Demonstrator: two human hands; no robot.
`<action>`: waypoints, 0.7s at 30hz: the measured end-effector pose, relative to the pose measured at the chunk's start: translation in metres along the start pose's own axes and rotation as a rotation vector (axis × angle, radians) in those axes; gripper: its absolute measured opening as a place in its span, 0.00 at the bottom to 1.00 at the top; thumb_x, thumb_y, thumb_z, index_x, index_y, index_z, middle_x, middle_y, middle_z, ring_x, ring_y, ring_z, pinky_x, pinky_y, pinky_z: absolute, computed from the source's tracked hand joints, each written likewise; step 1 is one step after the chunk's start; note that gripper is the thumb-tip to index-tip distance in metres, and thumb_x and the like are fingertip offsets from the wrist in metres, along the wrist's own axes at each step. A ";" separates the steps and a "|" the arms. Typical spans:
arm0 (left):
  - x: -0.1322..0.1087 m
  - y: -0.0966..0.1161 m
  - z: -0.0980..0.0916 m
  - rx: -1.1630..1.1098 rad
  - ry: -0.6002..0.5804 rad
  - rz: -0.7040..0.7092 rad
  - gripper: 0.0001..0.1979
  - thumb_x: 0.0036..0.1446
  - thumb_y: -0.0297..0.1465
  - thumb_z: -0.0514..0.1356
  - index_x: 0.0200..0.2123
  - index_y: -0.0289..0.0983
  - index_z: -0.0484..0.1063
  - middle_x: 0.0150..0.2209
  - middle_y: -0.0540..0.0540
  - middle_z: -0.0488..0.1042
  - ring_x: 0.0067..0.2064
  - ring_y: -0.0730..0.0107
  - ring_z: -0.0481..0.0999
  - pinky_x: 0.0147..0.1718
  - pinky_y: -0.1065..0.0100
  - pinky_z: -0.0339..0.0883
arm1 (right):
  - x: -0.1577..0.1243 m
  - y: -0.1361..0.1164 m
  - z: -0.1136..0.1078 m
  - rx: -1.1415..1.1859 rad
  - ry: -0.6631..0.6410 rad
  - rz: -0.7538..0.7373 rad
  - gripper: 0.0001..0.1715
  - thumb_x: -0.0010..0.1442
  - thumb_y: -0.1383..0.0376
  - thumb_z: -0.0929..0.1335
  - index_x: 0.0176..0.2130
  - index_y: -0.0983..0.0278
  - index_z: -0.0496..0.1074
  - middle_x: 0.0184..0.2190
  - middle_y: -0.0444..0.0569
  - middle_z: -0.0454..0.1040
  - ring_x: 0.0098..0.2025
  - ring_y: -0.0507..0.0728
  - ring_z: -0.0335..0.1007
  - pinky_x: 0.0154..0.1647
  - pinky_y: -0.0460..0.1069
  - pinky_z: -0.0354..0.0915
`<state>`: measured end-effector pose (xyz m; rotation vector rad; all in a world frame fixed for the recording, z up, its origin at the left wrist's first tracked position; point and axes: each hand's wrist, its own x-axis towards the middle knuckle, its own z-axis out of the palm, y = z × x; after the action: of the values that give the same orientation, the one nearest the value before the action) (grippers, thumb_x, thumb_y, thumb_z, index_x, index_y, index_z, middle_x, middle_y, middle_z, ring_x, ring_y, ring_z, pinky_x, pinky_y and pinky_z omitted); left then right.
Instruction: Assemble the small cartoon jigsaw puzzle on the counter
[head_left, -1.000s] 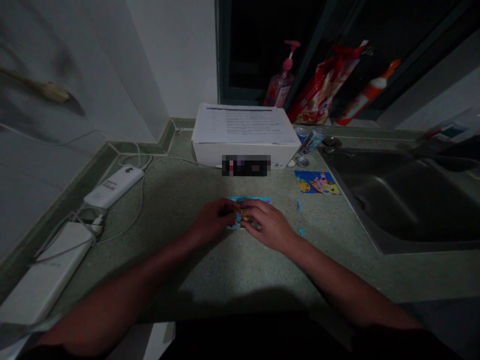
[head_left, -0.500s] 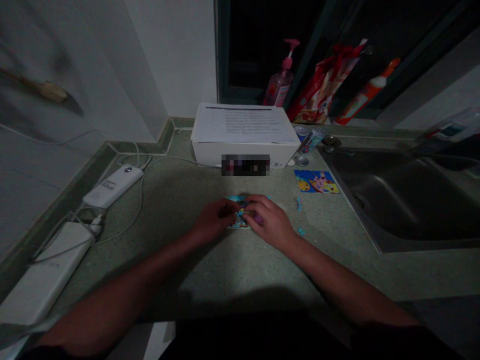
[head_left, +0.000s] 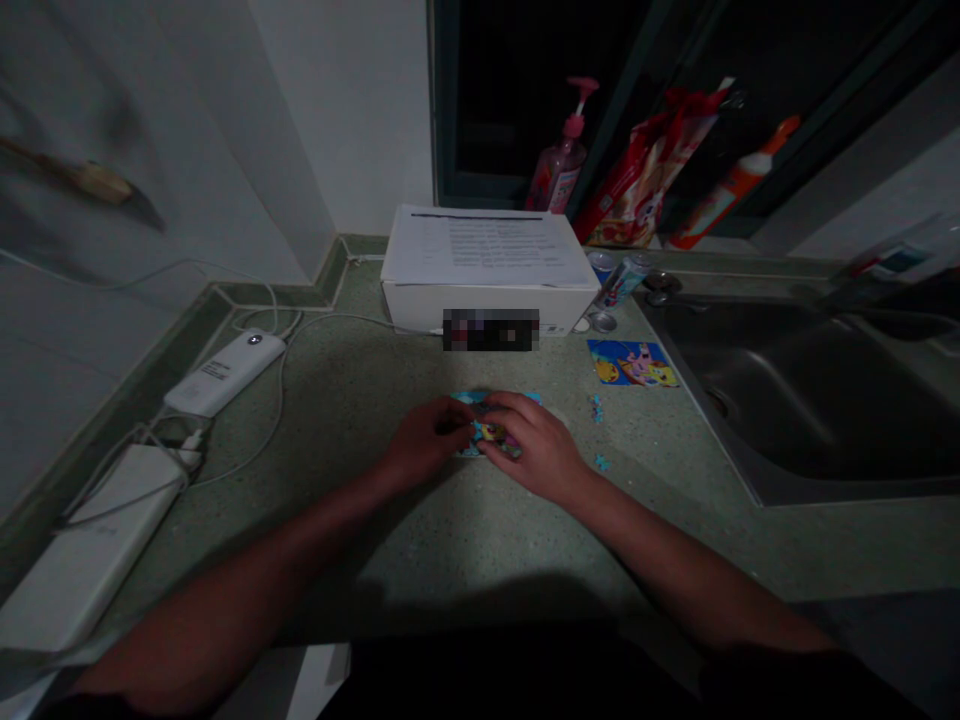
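Note:
A small, brightly coloured jigsaw puzzle (head_left: 480, 434) lies flat on the counter, mostly covered by both hands. At its left edge, my left hand (head_left: 421, 440) is closed, thumb and fingertips drawn together on the puzzle. My right hand (head_left: 541, 442) curls over the right half, its thumb and forefinger on either side of a yellow patch. Whether a loose piece sits between those fingertips is too small and dark to tell. To the right lie blue jigsaw pieces (head_left: 596, 408), with another blue piece (head_left: 602, 462) nearer me. A cartoon picture card (head_left: 632, 363) lies beyond them.
Behind the puzzle stands a white box (head_left: 487, 250) topped with a printed sheet. A sink (head_left: 750, 480) is at the right. A white power bank (head_left: 225, 373), cables and a white power strip (head_left: 97, 550) occupy the left. A drink can (head_left: 626, 280) lies beside the box.
My right thumb has shifted left and down across the puzzle, and the right fingers have spread a little, showing the yellow patch. My left hand has barely moved.

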<state>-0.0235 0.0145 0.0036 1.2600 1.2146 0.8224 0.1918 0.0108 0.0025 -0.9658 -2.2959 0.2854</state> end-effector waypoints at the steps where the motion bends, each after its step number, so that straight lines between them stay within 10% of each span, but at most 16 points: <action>1: 0.000 0.001 0.000 0.008 0.002 0.000 0.06 0.53 0.31 0.69 0.36 0.38 0.78 0.34 0.44 0.84 0.36 0.62 0.83 0.39 0.63 0.76 | 0.000 0.000 0.000 -0.005 0.001 0.002 0.14 0.69 0.62 0.72 0.54 0.59 0.75 0.56 0.57 0.78 0.58 0.65 0.77 0.55 0.62 0.77; 21: 0.000 0.003 -0.004 0.237 0.155 0.091 0.05 0.57 0.28 0.64 0.38 0.41 0.78 0.37 0.46 0.84 0.39 0.62 0.83 0.44 0.61 0.76 | -0.003 0.010 0.013 -0.058 -0.091 0.060 0.10 0.62 0.68 0.73 0.45 0.60 0.76 0.58 0.58 0.77 0.59 0.68 0.75 0.59 0.68 0.73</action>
<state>-0.0268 0.0156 0.0066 1.4735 1.4195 0.8747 0.1910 0.0166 -0.0128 -1.0722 -2.3717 0.2945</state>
